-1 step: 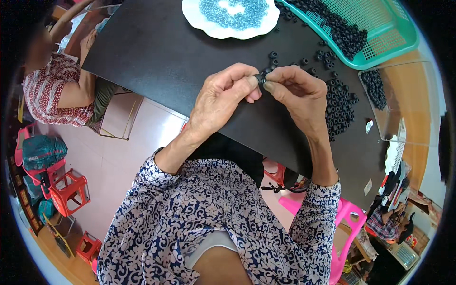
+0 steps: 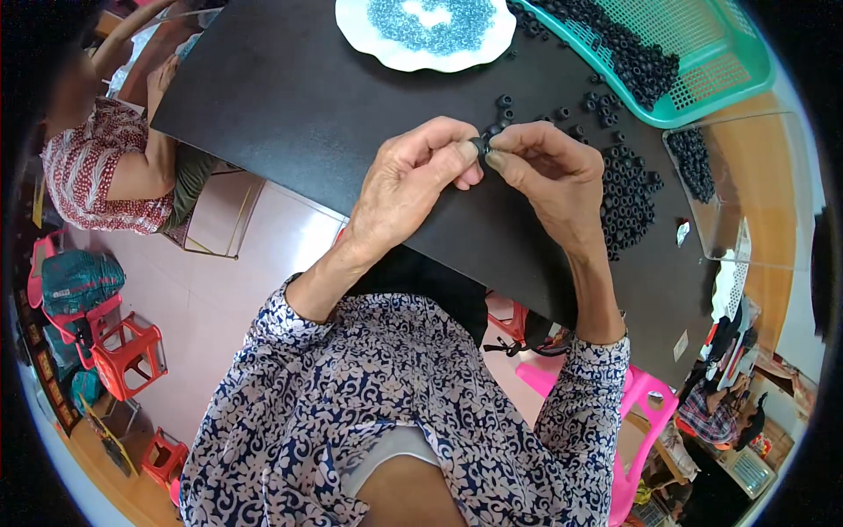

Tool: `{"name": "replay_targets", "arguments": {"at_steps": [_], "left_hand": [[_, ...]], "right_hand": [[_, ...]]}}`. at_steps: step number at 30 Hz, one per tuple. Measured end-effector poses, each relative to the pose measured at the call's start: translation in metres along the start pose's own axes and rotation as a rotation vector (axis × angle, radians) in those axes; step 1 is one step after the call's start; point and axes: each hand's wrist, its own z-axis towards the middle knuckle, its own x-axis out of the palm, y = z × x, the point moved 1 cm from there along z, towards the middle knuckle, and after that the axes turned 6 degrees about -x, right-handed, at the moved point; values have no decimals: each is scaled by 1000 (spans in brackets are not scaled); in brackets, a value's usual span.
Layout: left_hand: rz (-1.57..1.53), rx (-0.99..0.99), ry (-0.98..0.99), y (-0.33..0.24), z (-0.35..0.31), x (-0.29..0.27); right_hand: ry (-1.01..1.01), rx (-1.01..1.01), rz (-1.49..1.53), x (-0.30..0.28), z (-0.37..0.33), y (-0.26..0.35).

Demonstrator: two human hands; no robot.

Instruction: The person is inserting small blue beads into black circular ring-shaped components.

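Observation:
Over the dark table, my two hands meet fingertip to fingertip. Between thumb and index finger, my left hand pinches a small black ring-shaped part. The thumb and index finger of my right hand are pressed together against its right side; whatever they hold is too small and covered to make out. Just beyond my fingertips lie a few loose black hollow parts. Many more of these short black cylinders with holes are spread beside my right hand.
A white scalloped plate of tiny clear bluish pieces stands at the far side. Far right are a green mesh basket and a clear bin, both with black parts. Another person sits at left. A pink chair stands lower right.

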Motion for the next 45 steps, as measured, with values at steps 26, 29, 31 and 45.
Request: {"name": "replay_targets", "arguments": {"at_steps": [26, 29, 31, 45], "left_hand": [[25, -28, 18, 5, 18, 6], [34, -45, 17, 5, 18, 8], [36, -46, 15, 6, 19, 9], [26, -30, 5, 7, 18, 6]], "right_hand": [[-123, -56, -787, -85, 49, -12], [-35, -111, -857, -94, 72, -25], [26, -160, -909, -93, 86, -32], [59, -82, -678, -59, 70, -16]]}}
